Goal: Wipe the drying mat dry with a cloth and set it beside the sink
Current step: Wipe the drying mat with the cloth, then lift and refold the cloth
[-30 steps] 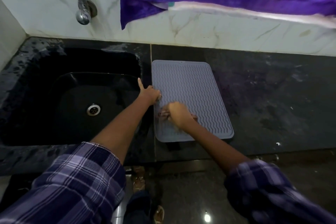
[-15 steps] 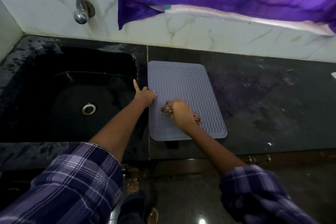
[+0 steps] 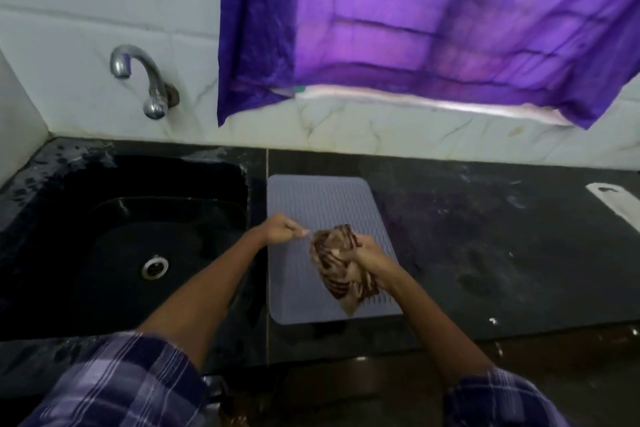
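The grey ribbed drying mat [image 3: 323,203] lies flat on the black counter, just right of the sink [image 3: 114,229]. My right hand [image 3: 369,255] is lifted over the mat's middle and grips a bunched brown striped cloth [image 3: 334,265], which hangs below my fist. My left hand [image 3: 282,229] hovers at the mat's left edge with its fingers curled. Its fingertips sit close to the top of the cloth, and I see nothing held in it. The image is motion-blurred there.
A chrome tap [image 3: 152,87] juts from the white tiled wall above the sink. A purple curtain [image 3: 415,28] hangs over the backsplash. The black counter [image 3: 485,246] stretches to the right, with a white object [image 3: 614,206] at its far right edge.
My right hand has lifted the cloth off the mat, so it now hangs bunched in the air. My left hand left the mat's edge and moved toward the cloth. The view tilted up.
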